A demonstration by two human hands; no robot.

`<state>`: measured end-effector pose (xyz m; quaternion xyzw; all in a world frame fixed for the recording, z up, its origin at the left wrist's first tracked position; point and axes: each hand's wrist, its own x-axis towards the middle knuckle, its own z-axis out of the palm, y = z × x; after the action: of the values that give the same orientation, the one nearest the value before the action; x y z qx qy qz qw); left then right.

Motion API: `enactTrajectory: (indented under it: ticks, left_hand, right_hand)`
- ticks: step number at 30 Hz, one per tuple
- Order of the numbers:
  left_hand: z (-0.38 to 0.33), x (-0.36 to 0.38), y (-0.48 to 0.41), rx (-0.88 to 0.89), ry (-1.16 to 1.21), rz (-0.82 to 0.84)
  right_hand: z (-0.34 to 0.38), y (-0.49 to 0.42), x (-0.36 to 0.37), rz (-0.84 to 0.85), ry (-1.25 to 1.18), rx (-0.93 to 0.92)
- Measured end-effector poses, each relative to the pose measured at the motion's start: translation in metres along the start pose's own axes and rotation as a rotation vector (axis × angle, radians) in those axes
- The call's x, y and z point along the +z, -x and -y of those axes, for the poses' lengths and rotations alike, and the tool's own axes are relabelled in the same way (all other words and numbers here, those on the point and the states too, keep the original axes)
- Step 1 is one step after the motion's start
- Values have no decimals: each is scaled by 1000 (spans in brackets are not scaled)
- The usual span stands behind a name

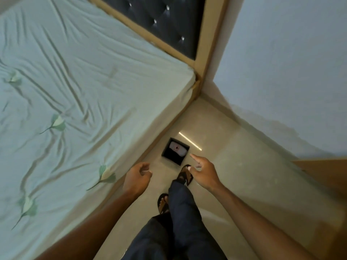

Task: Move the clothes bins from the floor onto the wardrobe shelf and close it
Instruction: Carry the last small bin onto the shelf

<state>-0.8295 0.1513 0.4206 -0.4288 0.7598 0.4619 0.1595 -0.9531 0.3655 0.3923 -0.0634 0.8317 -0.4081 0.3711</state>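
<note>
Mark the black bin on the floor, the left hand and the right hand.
black bin [172, 158], head view, on its dark near side.
left hand [138, 178], head view, on the back of the hand.
right hand [203, 172], head view, on the back of the hand.

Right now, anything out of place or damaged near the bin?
Nothing wrong at the black bin: it stands upright on the floor beside the bed, with a pale cloth inside. The bed sheet is heavily creased, and the wall shows an uneven darker band along its base, possibly damp.
</note>
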Motion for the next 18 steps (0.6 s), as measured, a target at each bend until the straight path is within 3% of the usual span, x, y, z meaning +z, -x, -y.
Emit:
enactTrajectory:
  ticks: [5, 13, 18]
  left_hand:
    - [21, 37, -96, -117, -125, 80]
    - [79, 145, -271, -100, -367, 278]
    - [142, 220, -372, -109, -547, 298]
  right_hand:
    - [-49, -92, 32, 64, 9, 90]
    - [-176, -219, 96, 52, 79, 257]
    - [-264, -280, 151, 90, 114, 344]
